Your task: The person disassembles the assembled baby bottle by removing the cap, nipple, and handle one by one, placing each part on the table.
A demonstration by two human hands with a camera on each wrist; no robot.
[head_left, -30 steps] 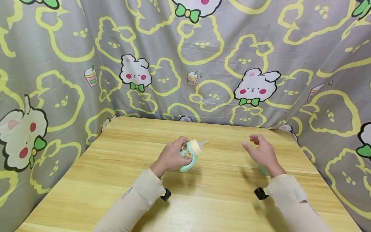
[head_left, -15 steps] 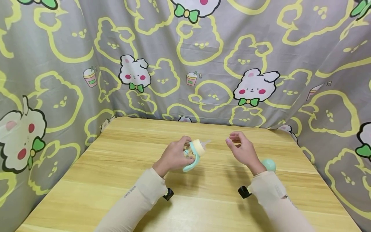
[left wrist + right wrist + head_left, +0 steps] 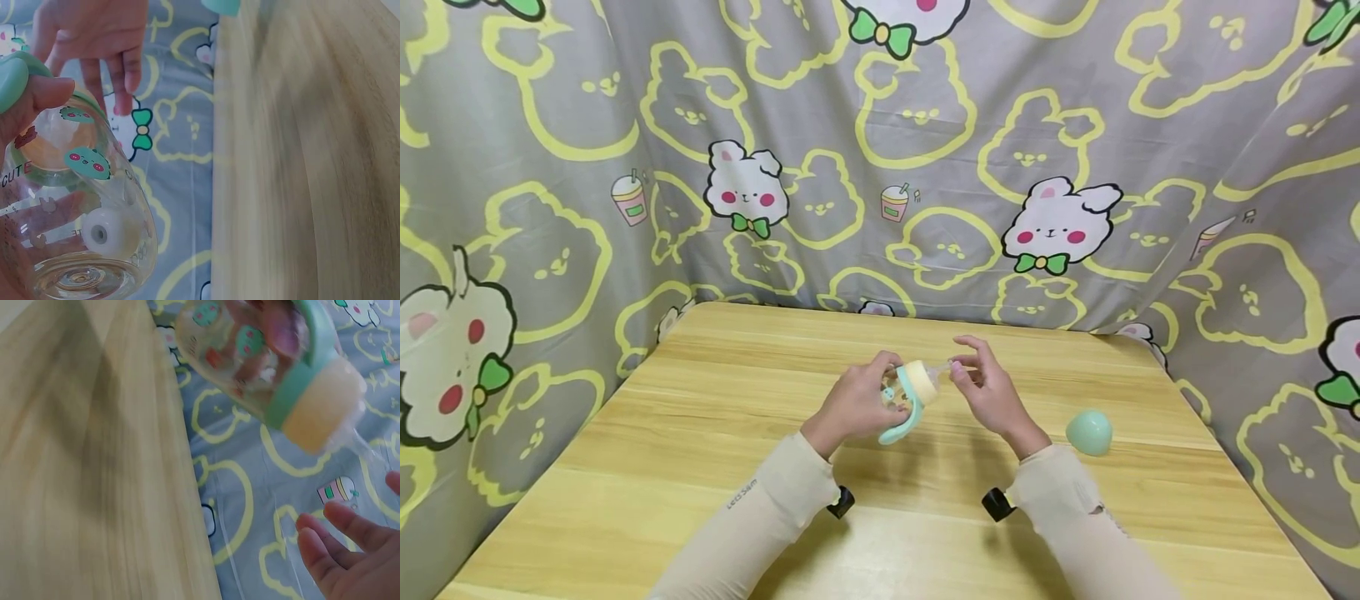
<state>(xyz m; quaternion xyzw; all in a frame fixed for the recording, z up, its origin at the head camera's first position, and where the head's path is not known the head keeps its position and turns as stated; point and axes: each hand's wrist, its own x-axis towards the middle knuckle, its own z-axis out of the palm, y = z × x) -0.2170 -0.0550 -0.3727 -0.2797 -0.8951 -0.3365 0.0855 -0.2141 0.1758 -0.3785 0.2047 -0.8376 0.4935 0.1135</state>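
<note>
My left hand (image 3: 853, 404) grips a clear baby bottle (image 3: 917, 385), its fingers and thumb round the body. The bottle is tilted above the table, its nipple end pointing right. In the right wrist view it shows a cream collar (image 3: 328, 406), a mint handle (image 3: 322, 331) and a clear nipple (image 3: 362, 447). A white straw weight (image 3: 103, 231) shows inside the bottle in the left wrist view. My right hand (image 3: 988, 396) is at the nipple's tip, thumb closest, fingers extended and spread. A mint dome cap (image 3: 1090, 433) lies on the table to its right.
The wood-grain table (image 3: 700, 417) spreads under both hands. A grey patterned curtain (image 3: 820, 108) hangs round its back and sides. Black wrist cameras (image 3: 997, 505) sit below the cuffs.
My right hand has moved left to the bottle's nipple, away from the dome cap, which now shows in full. My left hand with the bottle has shifted slightly right.
</note>
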